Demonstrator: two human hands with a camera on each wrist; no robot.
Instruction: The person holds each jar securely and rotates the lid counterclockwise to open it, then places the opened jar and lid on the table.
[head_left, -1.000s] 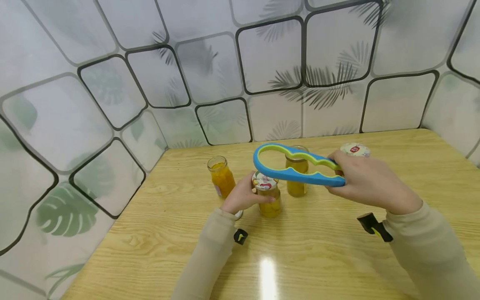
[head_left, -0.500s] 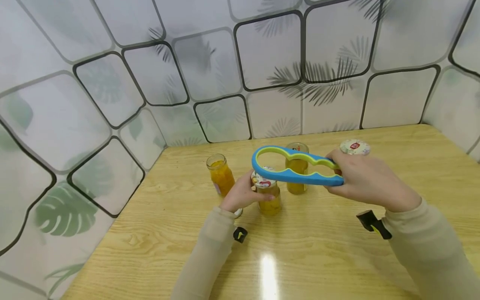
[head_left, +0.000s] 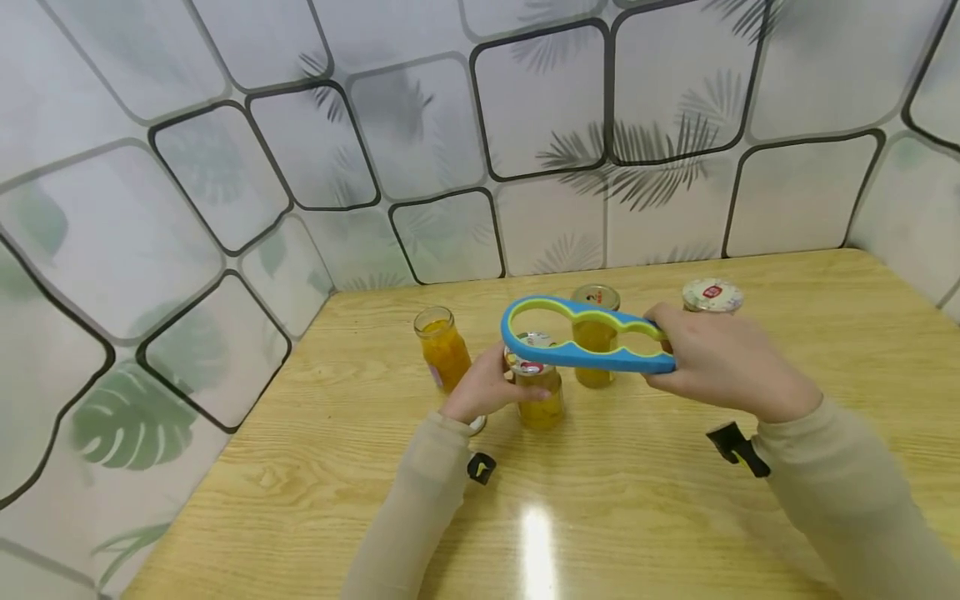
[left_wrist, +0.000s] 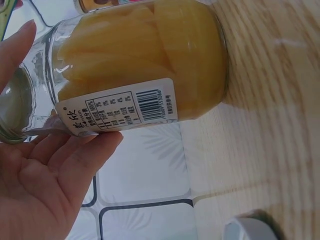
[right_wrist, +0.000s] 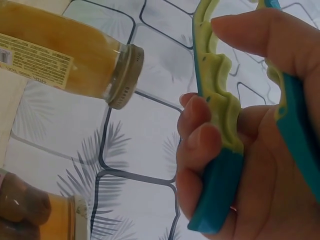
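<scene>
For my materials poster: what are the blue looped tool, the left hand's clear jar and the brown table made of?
Blue tool: probably satin plastic, smoothly moulded; bumpy lime lining maybe rubber.
Clear jar: likely smooth glass, shiny and see-through.
Brown table: glossy wood or wood print; grain and glare show.

with little of the room in view, it may be a home: a wood-grain table point(head_left: 322, 442), leaf-printed walls point(head_left: 547, 108), jarred fruit point(left_wrist: 125, 55).

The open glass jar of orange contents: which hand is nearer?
Left: the left hand is close beside the open jar; the right hand is farther away to the right, holding a blue and yellow looped tool.
</scene>
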